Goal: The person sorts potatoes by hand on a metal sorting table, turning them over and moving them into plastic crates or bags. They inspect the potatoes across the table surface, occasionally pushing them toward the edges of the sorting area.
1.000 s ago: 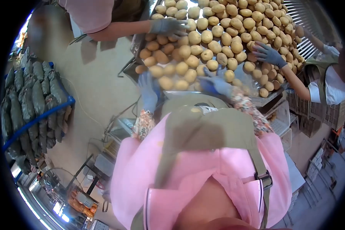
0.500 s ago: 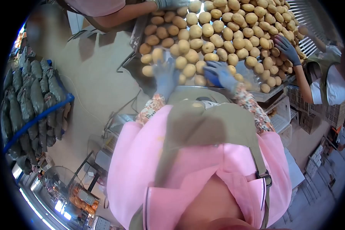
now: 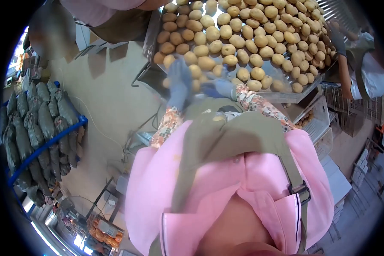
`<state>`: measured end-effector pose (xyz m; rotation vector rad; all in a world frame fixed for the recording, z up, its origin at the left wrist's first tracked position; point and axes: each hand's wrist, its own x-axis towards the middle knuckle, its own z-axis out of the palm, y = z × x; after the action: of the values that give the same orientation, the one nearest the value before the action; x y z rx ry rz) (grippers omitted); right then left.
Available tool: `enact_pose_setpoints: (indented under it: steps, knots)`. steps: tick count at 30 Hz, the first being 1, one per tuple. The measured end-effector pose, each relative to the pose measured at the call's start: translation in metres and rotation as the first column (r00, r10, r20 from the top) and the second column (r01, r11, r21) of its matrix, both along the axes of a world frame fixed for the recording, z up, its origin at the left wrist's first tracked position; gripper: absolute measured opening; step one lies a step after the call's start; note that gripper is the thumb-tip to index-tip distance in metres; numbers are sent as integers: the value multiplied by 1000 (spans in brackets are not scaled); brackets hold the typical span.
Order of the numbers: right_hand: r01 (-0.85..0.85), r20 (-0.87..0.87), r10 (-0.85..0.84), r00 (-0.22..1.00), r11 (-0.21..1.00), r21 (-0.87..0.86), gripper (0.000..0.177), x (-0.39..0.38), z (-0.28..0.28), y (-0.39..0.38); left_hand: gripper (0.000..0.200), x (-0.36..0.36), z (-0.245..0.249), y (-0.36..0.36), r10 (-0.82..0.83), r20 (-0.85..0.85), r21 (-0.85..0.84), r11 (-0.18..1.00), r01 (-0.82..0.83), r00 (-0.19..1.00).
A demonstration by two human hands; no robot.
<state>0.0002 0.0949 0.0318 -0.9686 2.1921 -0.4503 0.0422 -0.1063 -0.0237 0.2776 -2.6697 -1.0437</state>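
Many potatoes (image 3: 237,41) lie in a loose layer on a metal sorting table (image 3: 274,96). My left hand (image 3: 180,81), in a blue-grey glove, rests at the table's near left corner. Its fingers are stretched out, against potatoes on both sides. My right hand (image 3: 221,86), gloved the same, is low at the front edge with its fingers pointing left. They look spread but are partly blurred, beside several potatoes between my two hands. Neither hand shows a potato held in its grip.
At the right, a co-worker's gloved hand (image 3: 338,40) is beside the pile. Another person's sleeve (image 3: 102,10) shows at upper left. Filled dark bags (image 3: 45,117) hang behind a blue rail (image 3: 47,145). White crates (image 3: 315,123) stand below the table's right side.
My right hand has swept left towards my left hand, and potatoes near the front edge have shifted. The right co-worker's hand has drawn back; the upper-left person's gloved hand is out of view.
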Motion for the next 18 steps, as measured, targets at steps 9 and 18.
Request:
enact_pose_setpoints:
  steps: [9,18]
  knots:
    - [174,-420,-264,868,955,-242,38,-45,8,114,73,59,16,16,-8,467,-109,992,66,884]
    - [636,625,-418,660,754,-167,33,-6,-54,112,67,50,9,-6,114,42,-338,937,-94,993]
